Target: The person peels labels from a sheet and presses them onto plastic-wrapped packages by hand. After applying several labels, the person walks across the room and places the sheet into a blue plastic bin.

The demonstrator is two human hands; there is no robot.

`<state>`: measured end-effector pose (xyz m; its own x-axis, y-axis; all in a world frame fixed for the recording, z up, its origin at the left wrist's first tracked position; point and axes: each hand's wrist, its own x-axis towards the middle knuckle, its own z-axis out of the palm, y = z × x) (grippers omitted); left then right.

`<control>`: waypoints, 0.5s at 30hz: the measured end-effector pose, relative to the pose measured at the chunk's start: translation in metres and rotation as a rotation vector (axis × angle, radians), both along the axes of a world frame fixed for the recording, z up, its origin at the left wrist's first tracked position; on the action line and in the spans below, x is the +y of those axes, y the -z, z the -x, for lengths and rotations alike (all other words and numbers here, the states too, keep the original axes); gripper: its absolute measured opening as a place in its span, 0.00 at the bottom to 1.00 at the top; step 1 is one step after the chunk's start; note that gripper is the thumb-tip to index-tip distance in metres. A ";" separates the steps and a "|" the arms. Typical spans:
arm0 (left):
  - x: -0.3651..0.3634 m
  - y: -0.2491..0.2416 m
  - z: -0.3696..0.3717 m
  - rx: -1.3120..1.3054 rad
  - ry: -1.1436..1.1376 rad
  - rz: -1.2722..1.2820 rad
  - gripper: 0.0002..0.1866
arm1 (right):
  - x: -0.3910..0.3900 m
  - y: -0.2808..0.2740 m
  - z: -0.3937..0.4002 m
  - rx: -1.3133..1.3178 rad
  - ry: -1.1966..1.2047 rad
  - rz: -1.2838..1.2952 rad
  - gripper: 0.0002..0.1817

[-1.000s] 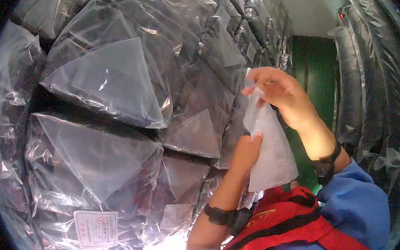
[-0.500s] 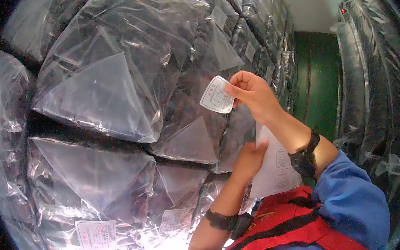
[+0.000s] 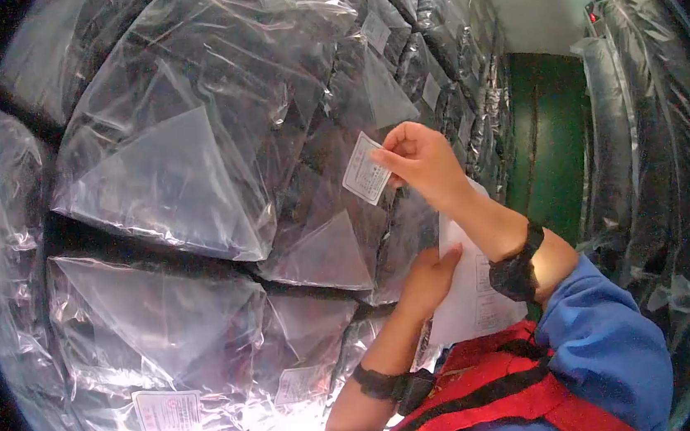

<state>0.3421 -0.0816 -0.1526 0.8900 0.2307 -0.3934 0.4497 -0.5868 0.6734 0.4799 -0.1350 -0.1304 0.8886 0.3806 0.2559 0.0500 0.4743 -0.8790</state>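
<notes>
Between the thumb and fingers of my right hand (image 3: 419,161) is a small white printed label (image 3: 366,172), held by its right edge in front of the wrapped packages. Lower down, my left hand (image 3: 433,280) grips white printed sheets (image 3: 473,290), its thumb on top and its other fingers partly hidden. Behind both hands stand dark packages in clear plastic (image 3: 167,183), with folded triangular plastic flaps. A similar label (image 3: 168,414) sits on a package at the lower left, and another (image 3: 301,383) lies right of it.
Further wrapped packages with labels (image 3: 431,91) recede toward the upper right. A green floor strip (image 3: 552,162) runs between them and another wrapped stack (image 3: 656,127) at the right. A pale wall (image 3: 536,2) stands at the back.
My right hand and its label have shifted slightly left, and the label is turned more steeply. My left hand has hardly moved. The packages at the left appear slightly lower.
</notes>
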 end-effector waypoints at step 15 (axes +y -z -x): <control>0.008 -0.028 0.009 -0.134 0.107 0.337 0.13 | -0.080 -0.001 -0.020 -0.387 -0.084 0.033 0.18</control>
